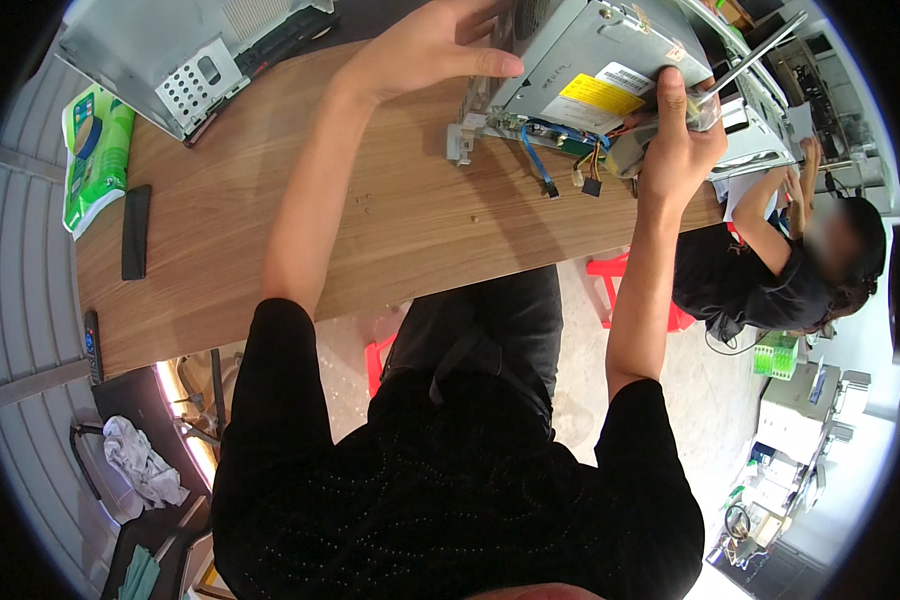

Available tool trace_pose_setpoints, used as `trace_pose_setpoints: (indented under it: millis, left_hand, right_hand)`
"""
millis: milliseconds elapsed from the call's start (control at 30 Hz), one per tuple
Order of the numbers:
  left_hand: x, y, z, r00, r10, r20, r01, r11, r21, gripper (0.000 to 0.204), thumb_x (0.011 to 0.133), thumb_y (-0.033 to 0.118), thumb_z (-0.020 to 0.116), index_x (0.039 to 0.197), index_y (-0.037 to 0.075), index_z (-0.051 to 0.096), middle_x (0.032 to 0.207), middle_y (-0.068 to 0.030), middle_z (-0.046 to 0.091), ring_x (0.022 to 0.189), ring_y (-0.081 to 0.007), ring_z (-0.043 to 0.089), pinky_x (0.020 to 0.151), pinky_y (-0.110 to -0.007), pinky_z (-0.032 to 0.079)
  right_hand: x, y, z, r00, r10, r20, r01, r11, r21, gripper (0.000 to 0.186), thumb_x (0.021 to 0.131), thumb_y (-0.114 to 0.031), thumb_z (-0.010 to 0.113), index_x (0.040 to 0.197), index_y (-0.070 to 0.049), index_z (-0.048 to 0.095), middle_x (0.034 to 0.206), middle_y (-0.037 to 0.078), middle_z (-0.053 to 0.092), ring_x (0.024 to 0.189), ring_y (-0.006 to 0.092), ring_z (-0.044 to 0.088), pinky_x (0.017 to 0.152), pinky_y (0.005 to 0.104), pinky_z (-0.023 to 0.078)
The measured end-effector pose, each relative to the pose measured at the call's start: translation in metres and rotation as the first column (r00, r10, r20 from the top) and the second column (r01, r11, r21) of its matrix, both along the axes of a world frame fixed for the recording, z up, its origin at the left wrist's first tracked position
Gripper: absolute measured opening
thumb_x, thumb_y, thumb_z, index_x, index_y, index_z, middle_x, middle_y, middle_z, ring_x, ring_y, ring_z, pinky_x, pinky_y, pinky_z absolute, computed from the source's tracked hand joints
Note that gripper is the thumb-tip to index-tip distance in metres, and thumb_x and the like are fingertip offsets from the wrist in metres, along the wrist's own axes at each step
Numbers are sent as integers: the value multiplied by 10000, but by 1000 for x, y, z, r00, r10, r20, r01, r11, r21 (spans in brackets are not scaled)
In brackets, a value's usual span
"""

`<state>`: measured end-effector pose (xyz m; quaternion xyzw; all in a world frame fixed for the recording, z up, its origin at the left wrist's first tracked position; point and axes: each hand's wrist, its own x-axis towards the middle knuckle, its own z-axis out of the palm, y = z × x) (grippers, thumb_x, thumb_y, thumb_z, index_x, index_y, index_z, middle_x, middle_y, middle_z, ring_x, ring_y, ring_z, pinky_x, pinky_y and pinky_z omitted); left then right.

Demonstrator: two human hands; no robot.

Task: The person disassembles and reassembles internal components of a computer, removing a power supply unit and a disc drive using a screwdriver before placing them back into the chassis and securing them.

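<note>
A silver optical drive with a yellow and white label sits tilted in an opened metal computer case at the upper right of the table. My left hand grips the case's left side, thumb along the metal, other fingers partly cut off by the upper edge. My right hand presses its thumb on the drive's face. Closed within that hand is a screwdriver, clear-handled, its shaft slanting up and right. Below the drive hang a blue data cable and power connectors.
A removed metal panel lies at the upper left. Beside it are a green wipes pack, a black flat bar and a remote control. To the right, a person sits near a red stool.
</note>
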<state>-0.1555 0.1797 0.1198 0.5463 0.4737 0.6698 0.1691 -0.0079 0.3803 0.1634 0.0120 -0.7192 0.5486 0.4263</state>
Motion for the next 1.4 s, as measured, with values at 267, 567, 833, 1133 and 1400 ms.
trace_pose_setpoints:
  millis: [267,567,833,1133,1400]
  left_hand:
    - [24,5,6,964,185,-191,-199,978,-56,1228,724,206,871,1560,20,-10,1606,-194,130,1476,-259,164,1183,-357,192]
    - [43,24,3,669,611,-424,-645,760,77,974,802,340,760,1503,-51,208,1506,-301,262,1395,-443,292,1133,-464,278]
    - [41,31,-11,547,659,-516,-659,719,220,876,901,291,635,1498,-98,125,1511,-344,215,1416,-485,229,1159,-461,231]
    - [55,47,-21,583,729,-360,-686,679,264,1033,866,269,718,1522,-75,-2,1559,-280,192,1446,-375,229,1172,-421,223]
    - [39,36,-30,686,671,-283,-612,741,276,1145,858,392,728,1518,-63,-90,1545,-273,206,1417,-374,281,1161,-432,224]
  right_hand:
    - [-1,-14,-9,976,-180,-118,199,964,177,322,928,-251,701,1081,27,645,875,29,669,699,57,555,560,229,470]
    - [2,-18,-2,980,-196,36,193,978,77,365,877,-268,762,1082,16,660,855,57,706,737,84,593,682,240,481]
    - [-1,-26,-4,969,-236,-70,244,958,150,348,883,-241,754,1080,27,653,838,80,722,755,92,607,716,253,496]
    - [-5,-13,-7,999,-7,-42,5,998,-57,393,879,-241,760,1133,32,634,801,-3,669,672,67,561,615,237,482]
    - [-2,-11,-13,995,-49,89,49,999,0,373,924,-297,688,1107,24,635,687,27,630,619,66,554,563,236,449]
